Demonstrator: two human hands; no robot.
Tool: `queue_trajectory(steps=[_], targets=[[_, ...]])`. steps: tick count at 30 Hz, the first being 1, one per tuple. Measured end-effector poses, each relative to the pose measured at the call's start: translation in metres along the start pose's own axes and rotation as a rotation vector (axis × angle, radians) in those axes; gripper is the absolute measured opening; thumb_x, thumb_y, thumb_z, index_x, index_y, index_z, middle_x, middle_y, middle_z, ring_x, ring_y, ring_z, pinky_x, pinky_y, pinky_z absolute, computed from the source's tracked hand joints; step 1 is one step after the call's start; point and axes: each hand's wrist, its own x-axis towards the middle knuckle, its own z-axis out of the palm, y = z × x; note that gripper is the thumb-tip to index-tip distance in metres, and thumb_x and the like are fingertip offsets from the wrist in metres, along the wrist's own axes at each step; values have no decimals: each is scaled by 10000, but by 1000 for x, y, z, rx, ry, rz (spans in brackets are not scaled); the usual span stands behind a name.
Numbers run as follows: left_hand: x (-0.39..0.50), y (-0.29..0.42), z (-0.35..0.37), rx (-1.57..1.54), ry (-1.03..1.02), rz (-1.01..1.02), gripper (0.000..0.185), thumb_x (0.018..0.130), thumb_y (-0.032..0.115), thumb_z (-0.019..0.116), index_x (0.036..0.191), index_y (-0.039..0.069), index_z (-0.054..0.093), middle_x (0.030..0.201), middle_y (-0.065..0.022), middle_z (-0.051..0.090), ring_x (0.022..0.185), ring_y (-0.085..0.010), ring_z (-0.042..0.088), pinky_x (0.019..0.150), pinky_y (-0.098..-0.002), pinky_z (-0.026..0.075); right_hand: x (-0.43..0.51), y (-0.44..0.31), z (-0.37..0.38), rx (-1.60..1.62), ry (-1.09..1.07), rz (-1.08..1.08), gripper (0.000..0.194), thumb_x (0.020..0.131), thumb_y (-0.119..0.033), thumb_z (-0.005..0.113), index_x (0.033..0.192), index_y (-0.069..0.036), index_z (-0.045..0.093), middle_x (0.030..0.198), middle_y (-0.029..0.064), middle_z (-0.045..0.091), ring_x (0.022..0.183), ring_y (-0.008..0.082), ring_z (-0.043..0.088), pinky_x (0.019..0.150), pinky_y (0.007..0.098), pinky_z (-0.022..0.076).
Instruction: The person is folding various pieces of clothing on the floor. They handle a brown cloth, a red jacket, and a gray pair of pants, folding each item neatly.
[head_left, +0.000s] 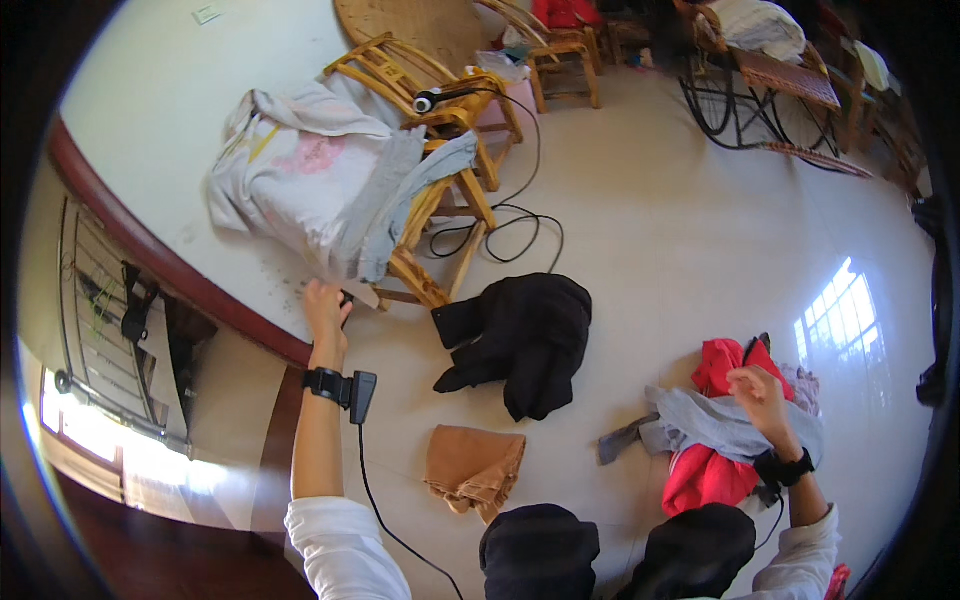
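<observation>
My left hand (325, 306) is at the lower edge of a white garment (307, 172) with a pink print, draped over a wooden chair (420, 277). Its fingers curl around a small dark object (346, 301), mostly hidden. Grey cloth (390, 202) hangs on the same chair. My right hand (756, 390) is raised over a pile of clothes, fingers loosely bent and apart, nothing visible in them. In that pile are a grey garment (712, 420) and red garments (709, 476). Between my hands lie a black garment (536, 337) and a folded brown cloth (476, 465).
A black cable (536, 217) loops over the tiled floor from a white-and-black device (427, 101) on a second wooden chair (450, 112). Behind are a round wooden board (427, 26), another chair (566, 71) and a rocking chair (780, 82). Thin cords run from my wrist straps.
</observation>
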Motion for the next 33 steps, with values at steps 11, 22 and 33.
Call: queue_trajectory(steps=[11, 22, 33], targets=[[5, -82, 42, -121, -452, -282, 422, 924, 255, 502, 1287, 59, 407, 1278, -129, 438, 1114, -324, 487, 919, -431, 467, -140, 59, -93, -268, 361, 430, 174, 876, -101, 552, 1013, -24, 626, 913, 66, 638, 794, 132, 605, 648, 287, 512], [-121, -97, 122, 338, -778, -204, 415, 901, 241, 567, 1265, 56, 495, 1189, -102, 558, 1058, -188, 542, 872, -322, 470, -164, 105, -74, -1034, 401, 308, 340, 741, -127, 633, 1072, -57, 606, 1112, 119, 575, 1135, 330, 480, 960, 444, 362], [-288, -83, 223, 548, -1357, -20, 289, 895, 168, 575, 1144, 22, 589, 1066, -63, 635, 965, -126, 595, 785, -245, 482, -101, 50, -114, -477, 181, 324, 221, 878, -203, 513, 859, 6, 584, 802, 115, 621, 684, 257, 565, 639, 342, 460]])
